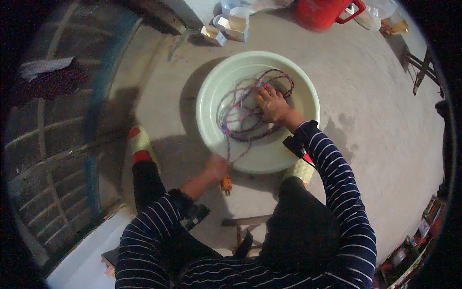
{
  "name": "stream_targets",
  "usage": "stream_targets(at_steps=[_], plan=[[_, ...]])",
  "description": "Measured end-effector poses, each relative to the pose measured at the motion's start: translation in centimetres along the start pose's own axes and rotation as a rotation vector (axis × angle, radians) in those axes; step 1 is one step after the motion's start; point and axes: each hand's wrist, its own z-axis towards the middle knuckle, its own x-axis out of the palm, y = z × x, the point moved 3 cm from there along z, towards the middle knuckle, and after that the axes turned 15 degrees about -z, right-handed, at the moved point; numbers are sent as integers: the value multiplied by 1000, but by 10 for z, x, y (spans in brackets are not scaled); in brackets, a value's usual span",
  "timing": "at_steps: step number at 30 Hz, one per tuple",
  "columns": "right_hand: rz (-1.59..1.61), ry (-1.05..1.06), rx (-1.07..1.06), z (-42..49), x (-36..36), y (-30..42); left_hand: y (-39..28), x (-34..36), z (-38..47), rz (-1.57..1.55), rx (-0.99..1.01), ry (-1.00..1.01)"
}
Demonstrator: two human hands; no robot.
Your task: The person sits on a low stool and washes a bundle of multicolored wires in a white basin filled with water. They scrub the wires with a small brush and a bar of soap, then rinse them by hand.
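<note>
A pale green plastic basin (258, 164) stands on the floor before me, with a loosely coiled red and blue twisted electrical cord (249, 137) inside. My left hand (216, 167), somewhat blurred, is closed on the cord at the basin's near left rim. An orange two-pin plug (226, 183) hangs just below that hand. Over the right part of the coils is my right hand (272, 104), its fingers bent down onto the cord; whether they grip it cannot be told.
Opened small boxes (236, 29) and a red plastic pitcher (316, 14) stand beyond the basin. A wooden stool (249, 220) is between my legs. My shoes flank the basin. A barred metal door (47, 144) lies at left, a dark stand (424, 70) at far right.
</note>
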Motion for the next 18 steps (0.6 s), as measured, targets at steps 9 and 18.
stream_targets(at_steps=[9,18], plan=[[202,-308,324,-31,-38,-10,13,-19,-8,-252,56,-151],[161,-329,425,-38,-51,-5,-33,-24,-68,-347,36,-171]])
